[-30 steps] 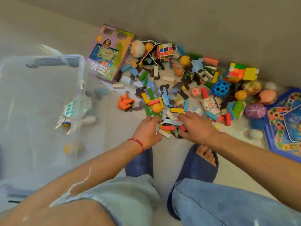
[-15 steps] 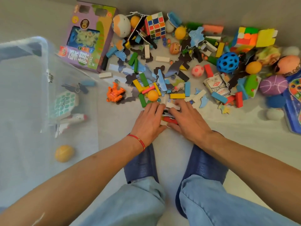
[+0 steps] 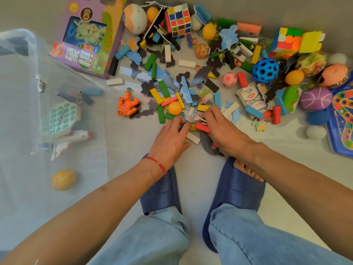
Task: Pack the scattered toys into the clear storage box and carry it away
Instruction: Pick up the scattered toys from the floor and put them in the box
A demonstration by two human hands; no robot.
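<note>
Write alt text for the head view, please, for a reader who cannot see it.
Both hands, left hand and right hand, gather small blocks from a heap of scattered toys on the floor. A clear storage box on the left already holds a few toys.

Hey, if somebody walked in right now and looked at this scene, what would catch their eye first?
Probably the bright heap of scattered toys on the floor ahead: a colour cube near the top, a blue holed ball on the right, and an orange figure on the heap's left edge. Below it, the left hand and right hand gather small blocks. The clear storage box sits at left, a few toys inside.
</note>
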